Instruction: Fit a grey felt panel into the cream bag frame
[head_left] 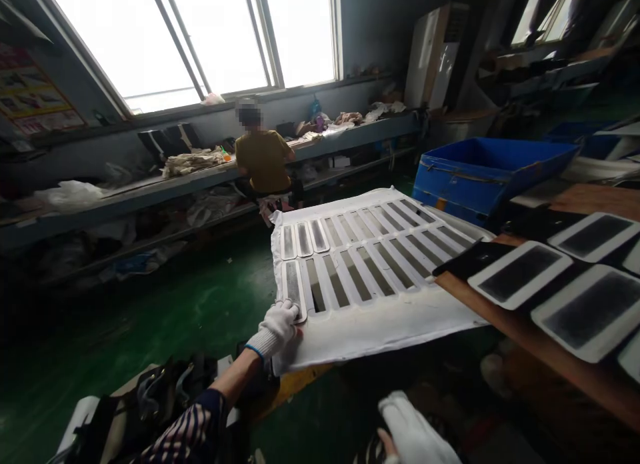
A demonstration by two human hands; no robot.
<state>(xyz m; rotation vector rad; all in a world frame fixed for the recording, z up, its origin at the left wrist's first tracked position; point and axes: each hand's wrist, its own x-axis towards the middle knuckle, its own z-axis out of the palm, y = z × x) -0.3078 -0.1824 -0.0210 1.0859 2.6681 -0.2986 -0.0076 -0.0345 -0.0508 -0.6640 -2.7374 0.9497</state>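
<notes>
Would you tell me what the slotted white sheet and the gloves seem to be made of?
The white sheet looks like soft matte foam or rubber: its overhanging edge sags and the slots are die-cut. The left hand and right hand wear white knitted gloves, probably cotton, with ribbed cuffs.

Two gloved hands show: the left hand [278, 325] at seven o'clock and the right hand [413, 431] at five o'clock. One white slotted sheet [370, 277] lies at centre, its slots in two rows. Four white-framed dark panels [520, 275] rest on the desk [550, 357] at three o'clock. One blue bin [480, 174] stands at two o'clock. One person [263, 161] sits at eleven o'clock.
</notes>
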